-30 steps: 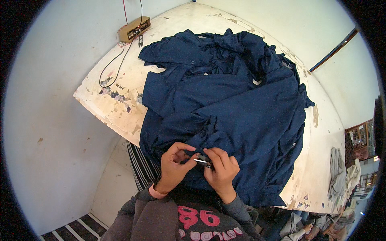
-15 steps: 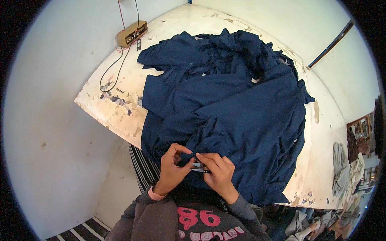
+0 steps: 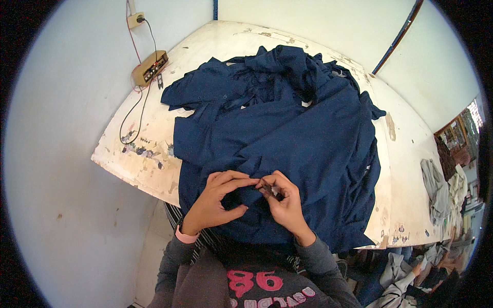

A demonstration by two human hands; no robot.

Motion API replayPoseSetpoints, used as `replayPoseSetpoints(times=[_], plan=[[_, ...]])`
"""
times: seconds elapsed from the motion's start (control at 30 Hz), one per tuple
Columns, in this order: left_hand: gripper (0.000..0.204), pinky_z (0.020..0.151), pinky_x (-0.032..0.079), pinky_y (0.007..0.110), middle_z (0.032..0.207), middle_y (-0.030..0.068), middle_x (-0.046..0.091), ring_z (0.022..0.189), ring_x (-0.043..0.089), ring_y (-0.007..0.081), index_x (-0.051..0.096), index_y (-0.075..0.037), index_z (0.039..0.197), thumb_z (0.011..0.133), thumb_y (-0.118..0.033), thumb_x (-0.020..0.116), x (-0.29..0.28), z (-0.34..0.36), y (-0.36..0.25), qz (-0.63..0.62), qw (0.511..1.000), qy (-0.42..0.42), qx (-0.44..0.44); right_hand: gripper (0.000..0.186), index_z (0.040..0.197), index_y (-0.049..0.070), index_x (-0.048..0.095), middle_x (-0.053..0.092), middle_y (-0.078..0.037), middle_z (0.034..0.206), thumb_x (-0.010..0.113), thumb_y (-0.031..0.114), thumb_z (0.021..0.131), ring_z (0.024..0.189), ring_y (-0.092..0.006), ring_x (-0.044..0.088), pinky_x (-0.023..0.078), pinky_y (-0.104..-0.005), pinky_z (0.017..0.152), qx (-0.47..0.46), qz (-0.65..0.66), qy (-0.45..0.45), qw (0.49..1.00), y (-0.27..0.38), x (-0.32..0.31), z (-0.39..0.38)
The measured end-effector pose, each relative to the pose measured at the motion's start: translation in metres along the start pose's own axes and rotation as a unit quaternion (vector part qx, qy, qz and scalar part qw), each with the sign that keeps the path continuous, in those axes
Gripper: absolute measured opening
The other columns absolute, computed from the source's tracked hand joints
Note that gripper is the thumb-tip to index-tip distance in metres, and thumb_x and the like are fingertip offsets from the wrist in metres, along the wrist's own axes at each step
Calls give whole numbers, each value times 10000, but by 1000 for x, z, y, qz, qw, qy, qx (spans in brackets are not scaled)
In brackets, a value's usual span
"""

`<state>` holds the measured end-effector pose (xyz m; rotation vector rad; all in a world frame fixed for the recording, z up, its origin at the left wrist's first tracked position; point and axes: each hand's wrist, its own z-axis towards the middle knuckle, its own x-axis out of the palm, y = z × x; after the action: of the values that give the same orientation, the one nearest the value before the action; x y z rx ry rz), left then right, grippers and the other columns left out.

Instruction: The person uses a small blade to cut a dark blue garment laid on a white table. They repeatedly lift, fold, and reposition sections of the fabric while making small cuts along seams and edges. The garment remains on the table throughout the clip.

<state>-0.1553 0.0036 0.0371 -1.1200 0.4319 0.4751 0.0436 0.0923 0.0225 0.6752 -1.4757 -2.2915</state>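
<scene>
A heap of dark navy garments (image 3: 303,138) lies across the table in front of me, and both hands are over its near edge. My left hand (image 3: 213,200) is open, thumb well apart from its stretched fingers, its index fingertip meeting the fingertips of the other hand. The fingers of my right hand (image 3: 285,203) are closed around small thread snips (image 3: 269,190), of which only a dark part shows now; the blades are hidden. Whether a thread or a bit of cloth lies between the touching fingertips is too small to tell.
The worn white table (image 3: 400,169) bends away to the right. At the far left a tan power box (image 3: 150,68) sits by the wall, its black cable (image 3: 126,120) looping on the tabletop. Grey cloth (image 3: 436,190) lies at the right. Another person's sleeve (image 3: 398,292) shows lower right.
My left hand has spread its thumb away from its fingers. My right hand has turned, so the silvery snip blades no longer show. The view has shifted slightly; the garments look unmoved.
</scene>
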Motion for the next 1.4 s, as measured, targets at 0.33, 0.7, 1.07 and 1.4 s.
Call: replayPoseSetpoints(times=[0.33,0.7,1.07,1.4], plan=[[270,853,496,270,1021,19,730,925,652,100,724,-34,1102,862,-106,825,49,-17,10,-321,932,-102,-135,193,1035,7,675,605,-60,919,674,-77,862,837,-126,592,448,-259,723,36,14,-60,997,-4,8,1],[192,806,516,212,1001,14,739,879,649,56,728,-1,1111,941,-84,761,47,-19,11,-487,828,-152,-234,273,1045,60,675,657,-29,872,830,197,868,702,-81,610,472,-241,602,40,-90,-109,989,44,-19,0],[176,728,463,195,946,-18,723,827,596,26,736,-6,1091,934,-80,768,56,-16,5,-416,865,-149,-237,200,974,64,697,713,-74,778,806,205,882,643,-188,695,516,-304,596,8,-159,-38,986,45,-14,-5],[186,729,475,197,927,-27,710,821,604,36,731,-16,1052,900,-96,804,56,-15,1,-353,886,-165,-250,151,919,68,713,719,-79,769,806,180,880,624,-200,686,494,-318,562,-19,-164,-65,984,35,-8,-7]])
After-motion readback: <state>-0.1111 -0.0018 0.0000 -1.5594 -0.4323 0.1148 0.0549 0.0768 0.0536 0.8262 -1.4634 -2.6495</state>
